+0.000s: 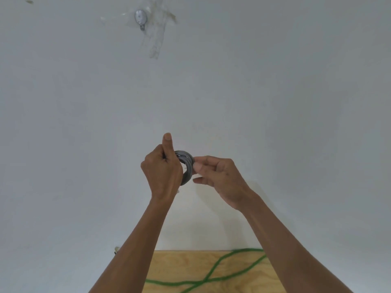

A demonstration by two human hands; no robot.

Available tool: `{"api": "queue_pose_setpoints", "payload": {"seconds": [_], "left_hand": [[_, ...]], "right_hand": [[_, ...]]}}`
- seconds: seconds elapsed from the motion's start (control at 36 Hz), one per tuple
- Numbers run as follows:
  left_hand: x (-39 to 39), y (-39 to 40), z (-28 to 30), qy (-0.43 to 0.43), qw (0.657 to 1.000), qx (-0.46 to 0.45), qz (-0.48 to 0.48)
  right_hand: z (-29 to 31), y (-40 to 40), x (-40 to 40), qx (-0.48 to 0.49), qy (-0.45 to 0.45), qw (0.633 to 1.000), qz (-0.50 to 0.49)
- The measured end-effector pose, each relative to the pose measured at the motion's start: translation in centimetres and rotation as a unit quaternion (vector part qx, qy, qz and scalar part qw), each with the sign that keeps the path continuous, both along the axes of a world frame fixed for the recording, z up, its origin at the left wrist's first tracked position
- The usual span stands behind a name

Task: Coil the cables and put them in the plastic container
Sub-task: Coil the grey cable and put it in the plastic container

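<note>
A grey cable [187, 166] is wound into a small tight coil, held up in front of a white wall. My left hand [164, 172] grips the coil's left side, thumb pointing up. My right hand [218, 176] pinches the coil's right edge between thumb and fingers. A green cable [213, 271] lies loose in crossing curves on the wooden table [169, 267] below, between my forearms. No plastic container is in view.
A white wall [275, 92] fills most of the view. A metal hook [140, 17] under clear tape sticks to it at the top. The table's far edge meets the wall at the bottom.
</note>
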State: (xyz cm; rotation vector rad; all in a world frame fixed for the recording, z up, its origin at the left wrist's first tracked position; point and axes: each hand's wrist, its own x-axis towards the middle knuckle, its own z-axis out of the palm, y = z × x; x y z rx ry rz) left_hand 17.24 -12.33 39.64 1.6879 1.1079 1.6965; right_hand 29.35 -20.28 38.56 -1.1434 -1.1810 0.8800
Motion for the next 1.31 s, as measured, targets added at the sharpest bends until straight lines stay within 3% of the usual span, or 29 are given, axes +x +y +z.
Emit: {"api": "queue_pose_setpoints", "payload": {"seconds": [0.22,0.39,0.5,0.67,0.92,0.97,1.08,1.31], "left_hand": [[0.7,-0.6,0.1,0.022,0.999,-0.018,-0.016],[0.7,-0.2,0.2,0.053,0.999,-0.004,-0.009],[0.6,-0.2,0.0,0.034,0.998,-0.047,-0.019],[0.6,-0.2,-0.7,0.003,0.998,-0.063,-0.003],[0.2,0.1,-1.2,-0.048,0.991,-0.126,0.0],[0.1,0.2,-1.1,-0.052,0.99,-0.133,0.0],[-0.2,0.2,-1.0,-0.051,0.988,-0.145,0.002],[-0.7,0.7,-1.2,-0.025,0.983,-0.178,-0.047]], "right_hand": [[-0.2,0.7,-2.3,0.012,-0.154,0.978,-0.14],[0.1,0.3,-2.4,0.0,-0.047,0.993,-0.109],[-0.4,0.6,-2.6,-0.021,0.018,0.992,-0.125],[-0.8,1.3,-2.8,-0.041,-0.025,0.984,-0.174],[-1.4,1.7,-3.7,-0.041,0.153,0.982,-0.101],[-1.6,1.8,-3.7,-0.048,0.139,0.985,-0.09],[-2.0,2.1,-3.5,-0.042,0.024,0.994,-0.102],[-2.6,1.8,-2.7,-0.079,0.144,0.986,-0.008]]}}
